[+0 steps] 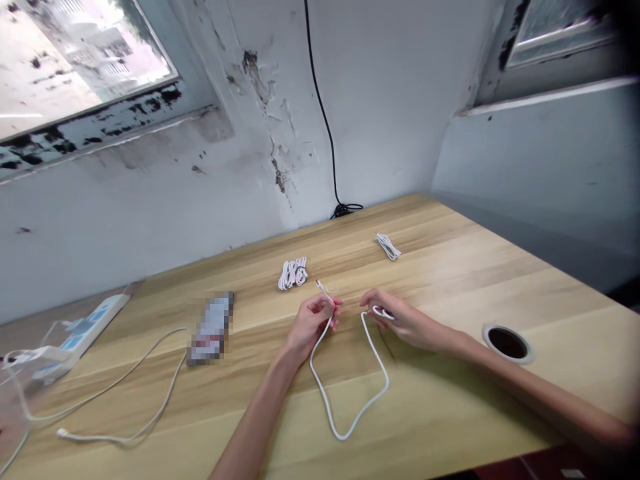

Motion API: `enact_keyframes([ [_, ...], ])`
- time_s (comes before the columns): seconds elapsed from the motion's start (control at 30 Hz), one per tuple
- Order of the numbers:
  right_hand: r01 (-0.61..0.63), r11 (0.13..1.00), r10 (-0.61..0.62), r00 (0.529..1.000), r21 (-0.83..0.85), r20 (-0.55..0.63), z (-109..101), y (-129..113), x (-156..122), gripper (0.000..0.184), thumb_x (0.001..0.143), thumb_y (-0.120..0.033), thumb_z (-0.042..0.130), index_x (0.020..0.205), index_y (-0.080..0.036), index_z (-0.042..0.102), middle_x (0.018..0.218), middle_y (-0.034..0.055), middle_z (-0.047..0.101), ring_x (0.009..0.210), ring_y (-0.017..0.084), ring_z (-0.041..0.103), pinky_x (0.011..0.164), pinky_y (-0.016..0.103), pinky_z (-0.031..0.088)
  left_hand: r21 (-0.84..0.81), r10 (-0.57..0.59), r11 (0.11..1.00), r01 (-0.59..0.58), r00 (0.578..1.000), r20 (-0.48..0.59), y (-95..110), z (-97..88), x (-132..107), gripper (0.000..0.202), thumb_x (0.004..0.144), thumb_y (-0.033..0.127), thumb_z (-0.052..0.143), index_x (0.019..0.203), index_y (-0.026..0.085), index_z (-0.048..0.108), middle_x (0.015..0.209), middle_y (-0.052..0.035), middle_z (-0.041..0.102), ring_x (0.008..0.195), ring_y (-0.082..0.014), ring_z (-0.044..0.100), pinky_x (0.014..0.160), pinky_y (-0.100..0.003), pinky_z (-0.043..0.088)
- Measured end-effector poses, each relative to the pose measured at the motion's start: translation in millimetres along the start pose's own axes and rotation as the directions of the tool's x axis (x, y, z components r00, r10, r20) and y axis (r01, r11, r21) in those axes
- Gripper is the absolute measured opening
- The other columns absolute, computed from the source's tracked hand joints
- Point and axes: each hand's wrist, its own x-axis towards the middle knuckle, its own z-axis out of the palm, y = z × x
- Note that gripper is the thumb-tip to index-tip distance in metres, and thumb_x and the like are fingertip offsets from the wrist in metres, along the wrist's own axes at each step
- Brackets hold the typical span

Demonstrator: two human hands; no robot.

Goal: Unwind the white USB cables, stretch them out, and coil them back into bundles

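A white cable (342, 437) hangs in a loop between my two hands over the wooden table. My left hand (314, 321) pinches it close to one end, and that end's plug points up past the fingers. With fingers curled, my right hand (395, 317) grips another part of the same cable, where a short bend shows above the knuckles. Just beyond my left hand lies a bundle of folded white cable (293, 273). A smaller tied white cable (389, 247) rests farther back, beyond my right hand.
A phone (212, 328) lies left of my hands, with a white charging cable (150, 427) beside it. At the far left is a power strip (87, 333). A black cord (345, 210) coils by the wall. A round hole (508, 343) pierces the table at right.
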Motion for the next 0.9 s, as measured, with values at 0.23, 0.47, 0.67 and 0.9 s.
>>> enact_keyframes([
  [0.23,-0.139,0.962,0.154,0.987,0.236,-0.047,-4,-17,3,0.038,0.100,-0.053,0.041,0.085,-0.021,0.056,0.080,0.0015,0.054,0.074,0.016,0.048,0.074,0.030,0.043,0.002,0.000,1.000,0.000,1.000,-0.002,0,-0.6,0,0.030,0.075,0.037,0.082,0.084,0.011,0.070,0.070,-0.0004,0.059,0.052,-0.0076,0.052,0.053,-0.022,0.043],
  [0.47,-0.268,0.456,0.363,0.927,0.849,0.097,-5,-16,7,0.027,0.092,-0.045,0.060,0.089,-0.018,0.059,0.097,0.0081,0.067,0.086,0.020,0.065,0.083,0.034,0.050,0.005,-0.001,1.000,0.001,1.000,0.009,-2,-2.4,0,0.029,0.077,0.037,0.080,0.088,0.012,0.071,0.069,0.0003,0.059,0.053,-0.0077,0.053,0.053,-0.022,0.043],
  [0.67,-0.222,0.328,0.381,0.920,0.918,0.087,-7,-11,9,0.017,0.088,-0.033,0.068,0.091,-0.020,0.058,0.073,-0.0011,0.059,0.061,0.011,0.054,0.073,0.028,0.049,0.006,-0.018,1.000,0.018,1.000,-0.008,1,-0.6,0,0.032,0.073,0.039,0.083,0.086,0.012,0.070,0.069,-0.0001,0.059,0.053,-0.0082,0.054,0.053,-0.022,0.043],
  [0.9,-0.216,0.373,0.350,0.933,0.903,0.078,-6,-19,12,0.032,0.087,-0.044,0.067,0.079,-0.021,0.048,0.065,-0.0054,0.038,0.055,0.010,0.036,0.067,0.029,0.045,0.015,-0.035,0.999,0.035,0.999,-0.035,2,0.7,-1,0.037,0.069,0.041,0.085,0.086,0.011,0.070,0.070,-0.0010,0.060,0.053,-0.0083,0.054,0.053,-0.022,0.043],
])
